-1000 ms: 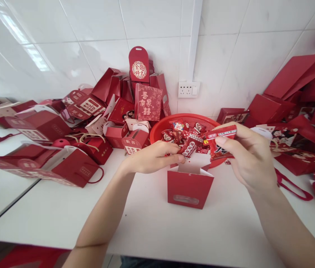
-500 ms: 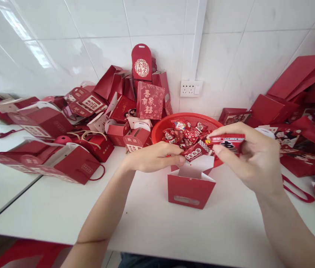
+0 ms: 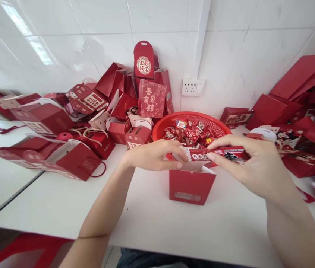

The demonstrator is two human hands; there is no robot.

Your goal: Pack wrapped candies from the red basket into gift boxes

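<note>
Both hands are over the red paper gift box (image 3: 192,186), which stands upright with its top open and a slot in its front. My left hand (image 3: 157,154) is closed on the left end of a small red wrapped candy (image 3: 199,154) with white lettering, held level above the box's opening. My right hand (image 3: 254,163) pinches a second red wrapped candy (image 3: 231,152) with a black character; its fingertips touch the first candy's right end. Close behind, a red plastic basket (image 3: 219,127) holds many wrapped candies (image 3: 192,134).
Red gift boxes (image 3: 41,115) are heaped at the left, with a decorated box (image 3: 152,98) propped at the wall. More red boxes (image 3: 274,111) pile up on the right. A power socket (image 3: 193,87) is on the tiled wall. A red stool (image 3: 31,249) is below the table edge.
My right hand has moved down and left with its candy, bringing it against the candy in my left hand. That candy has turned level and sits over the box's opening.
</note>
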